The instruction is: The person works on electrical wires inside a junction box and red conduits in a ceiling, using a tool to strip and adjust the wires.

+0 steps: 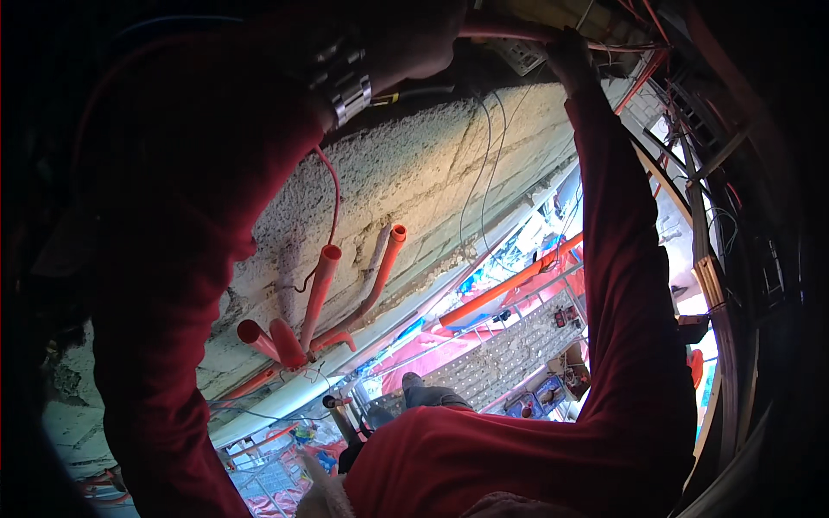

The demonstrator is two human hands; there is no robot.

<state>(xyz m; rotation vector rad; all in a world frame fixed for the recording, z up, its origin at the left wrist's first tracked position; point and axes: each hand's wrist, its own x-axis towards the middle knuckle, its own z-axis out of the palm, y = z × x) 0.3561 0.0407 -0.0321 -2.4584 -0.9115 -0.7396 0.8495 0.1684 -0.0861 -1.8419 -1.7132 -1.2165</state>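
Fingers of our right hand point(570, 53) close around the pink conduit point(509, 32), which runs along the top of the head view, under the ceiling. Our left hand point(414, 39) also meets this conduit, but we cannot tell how its fingers stand. Below, orange pipe ends point(326, 259) come out from the rough concrete wall point(414, 173). Our shoe point(427, 395) stands on a perforated metal platform point(509, 350).

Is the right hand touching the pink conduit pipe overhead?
Touching: the head view shows the right hand closed around the pink conduit pipe, with no gap visible.
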